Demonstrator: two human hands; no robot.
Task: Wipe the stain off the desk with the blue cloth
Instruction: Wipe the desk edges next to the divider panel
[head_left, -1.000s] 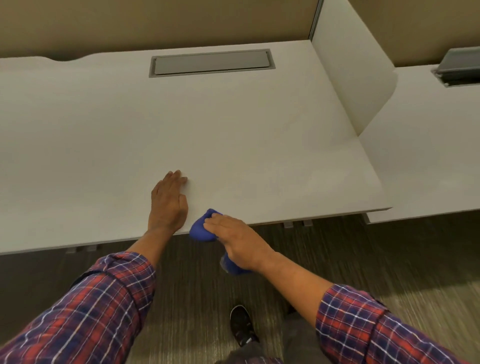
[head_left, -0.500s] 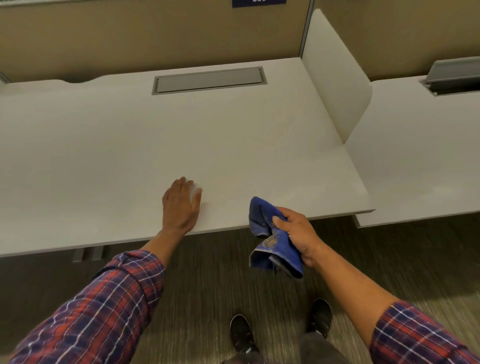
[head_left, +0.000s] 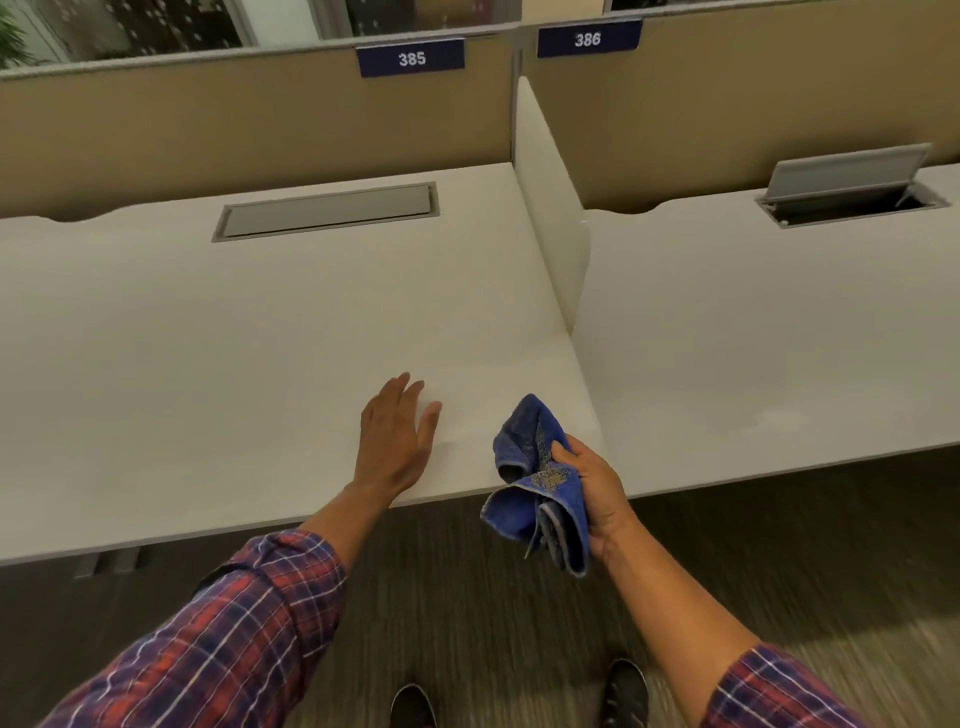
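Head view: blue cloth (head_left: 537, 486) lifted off worktop (head_left: 208, 364), bunched in right hand (head_left: 592, 488) grip; left hand (head_left: 397, 436) flat alongside; wiping seemingly done.

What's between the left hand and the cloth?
Only bare desk: head view shows nothing between left hand and cloth.

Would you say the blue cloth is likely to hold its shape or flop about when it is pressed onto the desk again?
Probably floppy: the blue cloth droops in loose folds from the right hand. It looks light, pinched by a few fingers. It would likely bunch rather than slide flat on the desk.
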